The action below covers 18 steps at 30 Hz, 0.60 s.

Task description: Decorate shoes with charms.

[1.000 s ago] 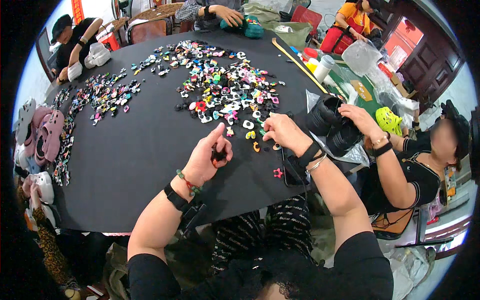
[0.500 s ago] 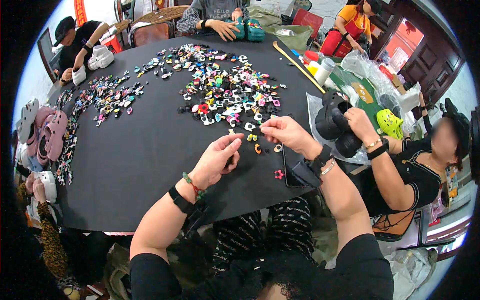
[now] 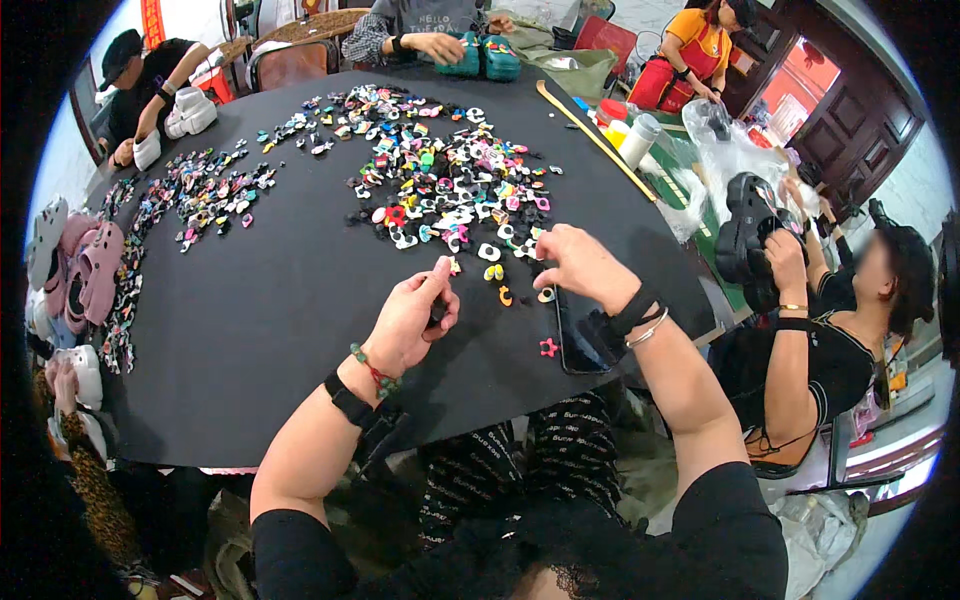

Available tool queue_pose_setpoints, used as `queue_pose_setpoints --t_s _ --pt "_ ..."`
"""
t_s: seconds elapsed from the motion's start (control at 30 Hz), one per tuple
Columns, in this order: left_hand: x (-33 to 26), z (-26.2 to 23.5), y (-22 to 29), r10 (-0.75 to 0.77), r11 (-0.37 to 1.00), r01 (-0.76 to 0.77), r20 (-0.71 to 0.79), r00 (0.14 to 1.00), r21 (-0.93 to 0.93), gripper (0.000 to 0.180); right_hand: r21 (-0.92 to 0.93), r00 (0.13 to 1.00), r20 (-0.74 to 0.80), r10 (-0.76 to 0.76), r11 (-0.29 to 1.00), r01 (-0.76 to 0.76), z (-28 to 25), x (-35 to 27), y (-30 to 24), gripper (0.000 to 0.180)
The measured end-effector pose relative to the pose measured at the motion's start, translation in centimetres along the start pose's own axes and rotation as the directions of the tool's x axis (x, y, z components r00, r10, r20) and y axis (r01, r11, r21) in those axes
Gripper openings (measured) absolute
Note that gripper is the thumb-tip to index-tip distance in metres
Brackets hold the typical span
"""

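My left hand [image 3: 412,318] is closed above the black table [image 3: 270,350], with its thumb on top. A small dark thing [image 3: 437,314] shows between the curled fingers; its kind is mostly hidden. My right hand [image 3: 585,265] reaches palm down by the near edge of a large pile of colourful shoe charms [image 3: 450,185], thumb and forefinger apart, with nothing visible between them. Close by lie a yellow charm [image 3: 493,272], an orange charm [image 3: 505,296], a round pale-and-black charm [image 3: 546,295] and a pink star-shaped charm [image 3: 549,347]. Below my right wrist rests a black phone [image 3: 585,335].
More charms [image 3: 215,195] spread along the left. Pink clogs [image 3: 98,275] are stacked at the left edge. To my right a person holds a black clog [image 3: 745,230]. Across the table, another person handles green clogs [image 3: 500,58]. A yellow strip [image 3: 595,138] lies along the right edge.
My right hand has gone from a pinch to parted fingers, lower by the charms. My left hand has drawn slightly left and turned thumb up. The person at right has lifted the black clog away.
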<state>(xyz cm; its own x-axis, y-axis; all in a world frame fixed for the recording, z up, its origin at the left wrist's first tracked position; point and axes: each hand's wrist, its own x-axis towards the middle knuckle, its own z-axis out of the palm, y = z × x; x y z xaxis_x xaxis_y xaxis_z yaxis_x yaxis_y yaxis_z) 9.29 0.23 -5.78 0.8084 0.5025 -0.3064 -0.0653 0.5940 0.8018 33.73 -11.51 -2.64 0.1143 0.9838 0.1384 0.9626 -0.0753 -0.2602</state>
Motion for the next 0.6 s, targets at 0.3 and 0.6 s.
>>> queue_pose_setpoints --t_s 0.3,0.6 --pt "0.1 0.2 0.2 0.059 0.991 -0.059 0.004 0.998 0.118 0.024 -0.002 0.997 -0.065 0.051 0.999 -0.051 1.2 0.3 2.1 0.013" --pt "0.0 -0.1 -0.1 -0.085 0.994 0.079 0.077 0.993 0.072 0.044 0.836 0.97 0.116 0.215 0.506 -0.213 -0.2 0.6 -0.4 0.015"
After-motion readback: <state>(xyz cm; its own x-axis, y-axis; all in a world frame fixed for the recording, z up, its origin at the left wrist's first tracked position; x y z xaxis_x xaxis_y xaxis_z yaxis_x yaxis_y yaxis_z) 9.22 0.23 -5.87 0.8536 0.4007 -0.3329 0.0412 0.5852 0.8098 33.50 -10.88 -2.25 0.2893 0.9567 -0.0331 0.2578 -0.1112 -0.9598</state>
